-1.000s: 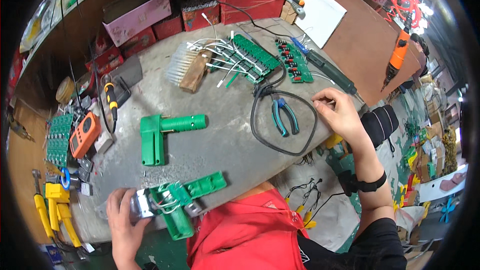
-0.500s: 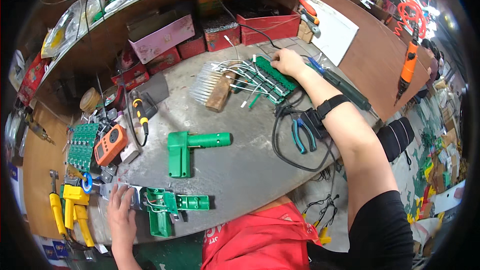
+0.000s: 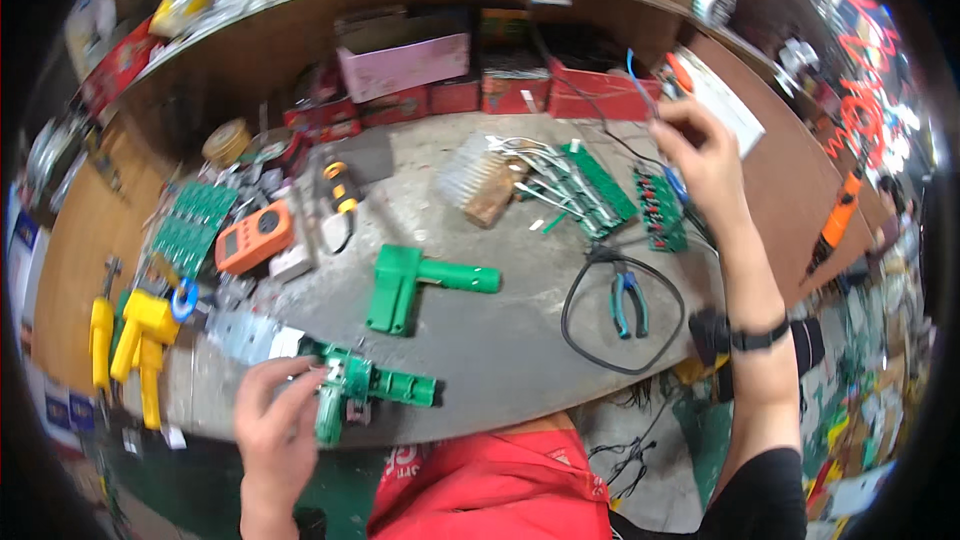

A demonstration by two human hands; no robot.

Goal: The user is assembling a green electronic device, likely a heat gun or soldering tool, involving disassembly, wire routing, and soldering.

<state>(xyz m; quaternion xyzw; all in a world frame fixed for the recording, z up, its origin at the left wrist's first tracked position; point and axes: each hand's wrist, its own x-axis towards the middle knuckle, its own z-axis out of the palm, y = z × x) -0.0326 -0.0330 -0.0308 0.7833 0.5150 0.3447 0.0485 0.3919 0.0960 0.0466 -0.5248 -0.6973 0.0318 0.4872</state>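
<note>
1. Near the front edge of the grey workbench [image 3: 500,350] lies a green T-shaped plastic assembly [image 3: 365,387], gripped at its near end by the left hand [image 3: 275,420].
2. Raised over the bench's far right, the right hand [image 3: 705,155] pinches a thin blue-handled tool [image 3: 640,80].
3. Mid-bench lies a second green T-shaped housing [image 3: 415,280].
4. Right of it, blue-handled pliers [image 3: 627,302] rest inside a black cable loop [image 3: 620,315].
5. Green circuit boards [image 3: 600,185] lie beyond.

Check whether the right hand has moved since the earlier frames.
Yes. The right hand has lifted off the circuit boards, away from the pliers, and now holds a thin blue tool toward the red boxes.
</note>
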